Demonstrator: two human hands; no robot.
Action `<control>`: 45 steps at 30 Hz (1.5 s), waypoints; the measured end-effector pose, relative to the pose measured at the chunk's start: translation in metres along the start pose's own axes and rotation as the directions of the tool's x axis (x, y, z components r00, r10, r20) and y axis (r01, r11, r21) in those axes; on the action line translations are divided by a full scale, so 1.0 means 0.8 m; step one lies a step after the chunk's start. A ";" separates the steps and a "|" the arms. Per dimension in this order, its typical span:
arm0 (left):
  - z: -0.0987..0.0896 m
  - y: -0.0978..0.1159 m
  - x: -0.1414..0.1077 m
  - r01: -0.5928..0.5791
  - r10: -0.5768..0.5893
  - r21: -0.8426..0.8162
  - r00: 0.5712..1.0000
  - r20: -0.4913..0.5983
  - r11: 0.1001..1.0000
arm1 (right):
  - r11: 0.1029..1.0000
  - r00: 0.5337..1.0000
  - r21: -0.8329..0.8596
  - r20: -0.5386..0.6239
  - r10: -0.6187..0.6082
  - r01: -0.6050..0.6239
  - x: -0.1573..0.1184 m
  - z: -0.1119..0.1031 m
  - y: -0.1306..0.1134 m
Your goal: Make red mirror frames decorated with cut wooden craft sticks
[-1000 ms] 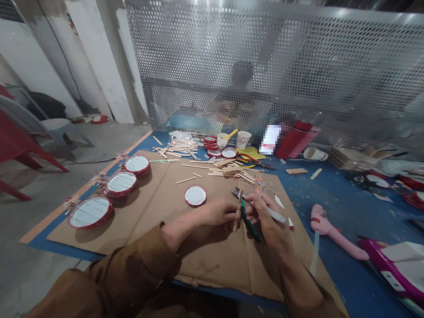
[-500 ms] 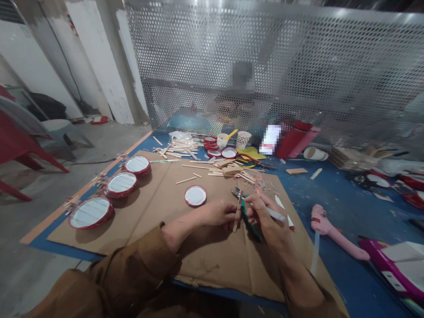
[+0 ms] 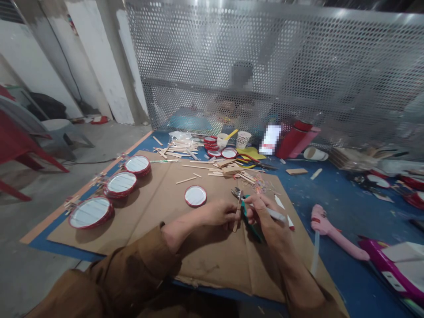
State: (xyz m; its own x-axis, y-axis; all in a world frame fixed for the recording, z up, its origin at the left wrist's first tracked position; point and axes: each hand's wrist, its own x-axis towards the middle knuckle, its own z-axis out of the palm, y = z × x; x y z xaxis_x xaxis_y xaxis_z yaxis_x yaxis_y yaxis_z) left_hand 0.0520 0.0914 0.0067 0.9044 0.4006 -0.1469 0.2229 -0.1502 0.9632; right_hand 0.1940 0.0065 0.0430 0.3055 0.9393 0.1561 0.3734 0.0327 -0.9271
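My left hand pinches a flat wooden stick, which stands nearly upright over the cardboard sheet. Just to its right, my right hand is closed around a white-grey pen-like tool, its tip close to the stick. Pliers with green handles lie beneath and between the hands, partly hidden. A round red-rimmed lid with a white face rests on the cardboard, up and left of my left hand.
Three red-rimmed round pieces line the cardboard's left side. Loose sticks, paper cups and a red bottle are at the back. A pink glue gun lies right, beside a purple object. Perforated metal stands behind.
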 end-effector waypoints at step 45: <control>0.001 -0.012 0.002 -0.059 0.061 -0.061 0.998 0.021 0.996 | 0.999 0.999 0.030 -0.033 0.015 -0.014 -0.001 0.001 -0.010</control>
State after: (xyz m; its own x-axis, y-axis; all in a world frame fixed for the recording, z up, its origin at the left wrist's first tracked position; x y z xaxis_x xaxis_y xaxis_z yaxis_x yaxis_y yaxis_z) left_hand 0.0519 0.0929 -0.0029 0.9239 0.3712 -0.0931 0.1463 -0.1178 0.9822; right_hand 0.1902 0.0054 0.0498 0.3402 0.9278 0.1530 0.3421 0.0295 -0.9392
